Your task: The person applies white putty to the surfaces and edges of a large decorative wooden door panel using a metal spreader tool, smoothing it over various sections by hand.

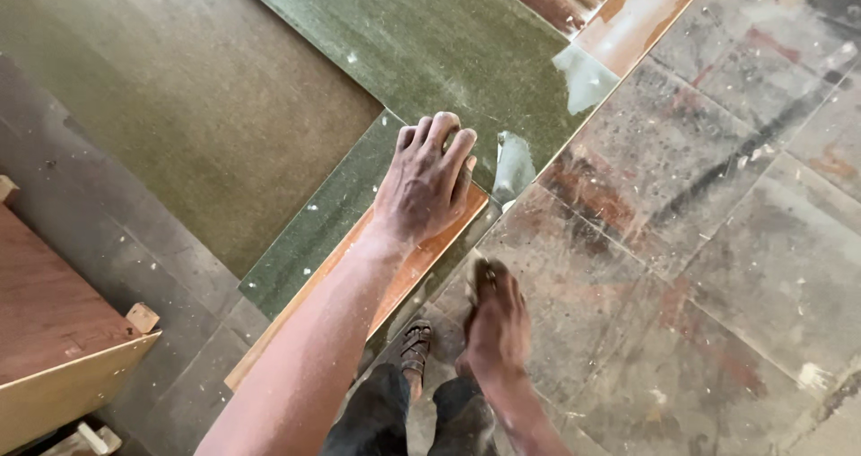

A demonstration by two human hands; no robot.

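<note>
My left hand point(426, 180) presses down flat on the end of a long narrow orange-brown laminate strip point(408, 272), fingertips reaching onto the dark green board point(448, 34) beneath it. My right hand point(496, 321) hangs lower, over the floor tiles, fingers curled; whether it holds anything small I cannot tell. The strip runs diagonally from my left hand toward the lower left. A second green board point(314, 232) lies under the strip's left side.
A large olive sheet point(179, 88) covers the floor at the upper left. A plywood box point(54, 330) sits at the lower left. Dusty stained floor tiles point(717, 241) fill the right. My sandalled foot point(414, 348) and dark trousers show below.
</note>
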